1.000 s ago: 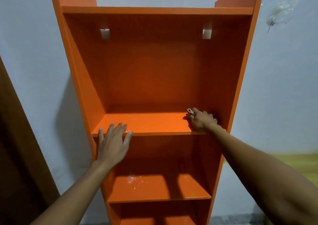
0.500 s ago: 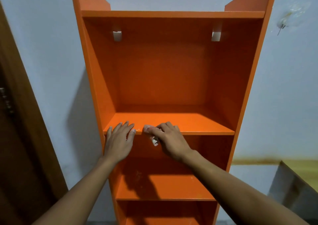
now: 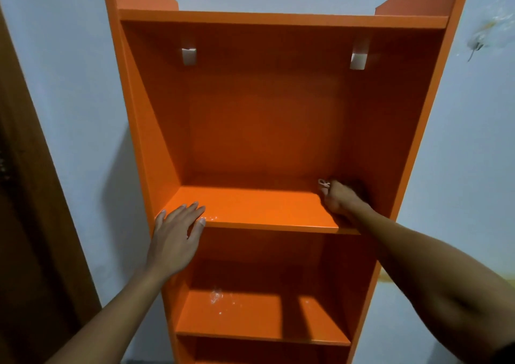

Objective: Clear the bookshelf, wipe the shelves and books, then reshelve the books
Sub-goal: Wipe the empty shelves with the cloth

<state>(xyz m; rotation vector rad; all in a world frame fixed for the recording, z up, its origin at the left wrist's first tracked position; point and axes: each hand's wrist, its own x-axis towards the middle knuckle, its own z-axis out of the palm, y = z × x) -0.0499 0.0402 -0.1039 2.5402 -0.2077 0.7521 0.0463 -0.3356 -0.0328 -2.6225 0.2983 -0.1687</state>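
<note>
Orange bookshelf [image 3: 259, 118] stands against the wall, no books on it. Our left hand [image 3: 174, 234] lies flat, fingers straight, on the upper shelf [image 3: 259, 210] at its front left corner. Our right hand [image 3: 338, 198], fingers curled, grips a small pale cloth [image 3: 323, 183] at that shelf's back right corner.

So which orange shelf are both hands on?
The middle orange shelf board: left hand rests flat at its front, right hand wipes its back corner.

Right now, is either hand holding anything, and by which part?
The right hand grips a small white wipe, bunched under its fingers. The left hand rests flat on the shelf edge, holding nothing.
</note>
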